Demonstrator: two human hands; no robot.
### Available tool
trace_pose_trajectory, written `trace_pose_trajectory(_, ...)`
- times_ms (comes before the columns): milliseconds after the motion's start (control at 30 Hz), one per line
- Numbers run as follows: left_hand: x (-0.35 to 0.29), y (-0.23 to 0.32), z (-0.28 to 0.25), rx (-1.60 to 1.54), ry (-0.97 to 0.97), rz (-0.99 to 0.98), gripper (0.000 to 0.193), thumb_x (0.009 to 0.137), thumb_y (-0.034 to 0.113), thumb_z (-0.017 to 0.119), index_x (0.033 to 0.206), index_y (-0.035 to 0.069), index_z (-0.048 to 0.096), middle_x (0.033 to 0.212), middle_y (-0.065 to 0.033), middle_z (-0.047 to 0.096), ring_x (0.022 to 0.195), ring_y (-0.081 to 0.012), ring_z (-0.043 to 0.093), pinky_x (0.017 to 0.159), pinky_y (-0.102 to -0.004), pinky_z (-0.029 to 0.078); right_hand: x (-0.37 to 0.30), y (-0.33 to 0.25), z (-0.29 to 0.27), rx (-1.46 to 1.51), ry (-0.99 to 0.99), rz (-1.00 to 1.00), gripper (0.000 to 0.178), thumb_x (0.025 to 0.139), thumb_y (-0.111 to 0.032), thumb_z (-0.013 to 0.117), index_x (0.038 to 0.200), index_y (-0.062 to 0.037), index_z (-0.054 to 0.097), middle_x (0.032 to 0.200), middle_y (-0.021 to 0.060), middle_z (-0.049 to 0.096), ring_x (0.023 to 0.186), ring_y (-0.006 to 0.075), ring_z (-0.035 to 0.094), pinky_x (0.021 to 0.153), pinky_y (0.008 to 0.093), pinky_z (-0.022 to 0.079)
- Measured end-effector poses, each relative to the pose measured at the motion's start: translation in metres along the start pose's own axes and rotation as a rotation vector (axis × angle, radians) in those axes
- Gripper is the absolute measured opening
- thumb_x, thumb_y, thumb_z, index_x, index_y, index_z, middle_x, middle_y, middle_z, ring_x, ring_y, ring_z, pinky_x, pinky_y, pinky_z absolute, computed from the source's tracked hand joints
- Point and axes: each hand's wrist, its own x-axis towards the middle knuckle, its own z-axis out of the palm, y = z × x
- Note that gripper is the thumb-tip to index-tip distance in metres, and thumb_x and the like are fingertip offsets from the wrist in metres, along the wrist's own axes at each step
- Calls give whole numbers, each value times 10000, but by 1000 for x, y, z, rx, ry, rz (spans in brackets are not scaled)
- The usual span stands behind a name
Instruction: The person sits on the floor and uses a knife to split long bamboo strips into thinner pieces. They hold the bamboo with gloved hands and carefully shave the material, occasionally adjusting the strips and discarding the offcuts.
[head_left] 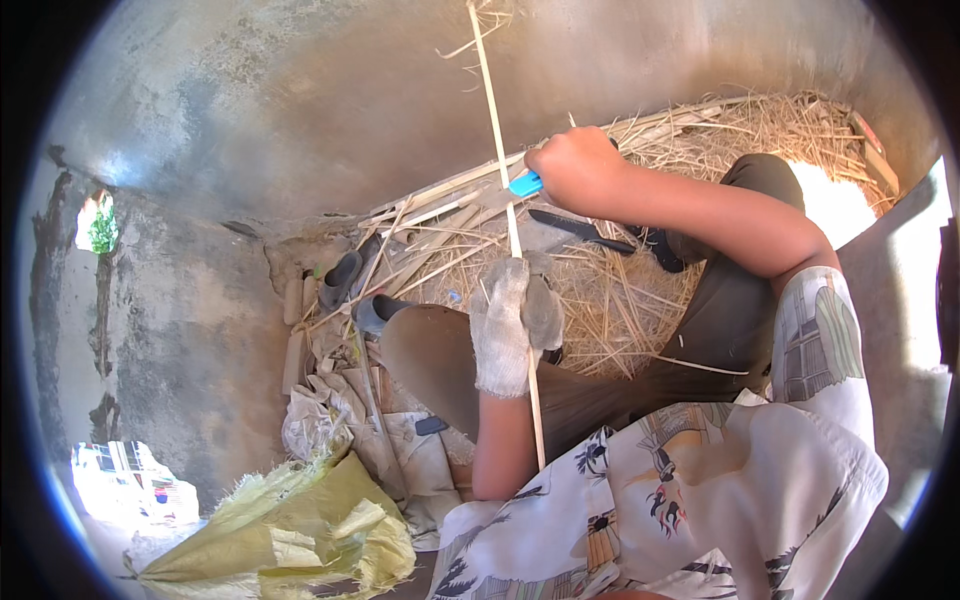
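Observation:
A long pale bamboo strip (491, 100) runs from the far wall down toward my shirt. My left hand (505, 325), in a whitish knitted glove with grey on it, is closed around the strip below its middle. Bare, my right hand (585, 170) grips a blue-handled knife (525, 184) against the strip, farther up than the glove. Most of the knife's handle is hidden in my fist, and its blade is hard to make out. Thin curled shavings (475, 42) hang at the strip's far end.
A dark-bladed knife (578, 226) lies on the ground among bamboo strips and shavings (630, 310). A heap of shavings (770, 135) lies along the far wall (330, 110). Dark slippers (342, 280) lie on the left. A yellow woven sack (300, 530) is at the lower left.

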Motion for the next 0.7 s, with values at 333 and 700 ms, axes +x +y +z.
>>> trace_pose_trajectory(333,-11,-1,7,636,-173,136,240,1022,234,537,993,19,639,522,11,470,408,-77,423,375,-249,309,70,122,-26,-112,191,504,152,835,-120,596,862,-59,733,793,138,721,720,329,713,608,428,559)
trace_pose_trajectory(700,2,10,-8,183,81,43,229,1002,222,570,1016,5,642,533,-21,490,373,-121,435,343,-275,329,2,-18,-3,-19,-52,-57,102,753,-130,619,729,-64,693,689,165,685,632,350,690,570,460,547)
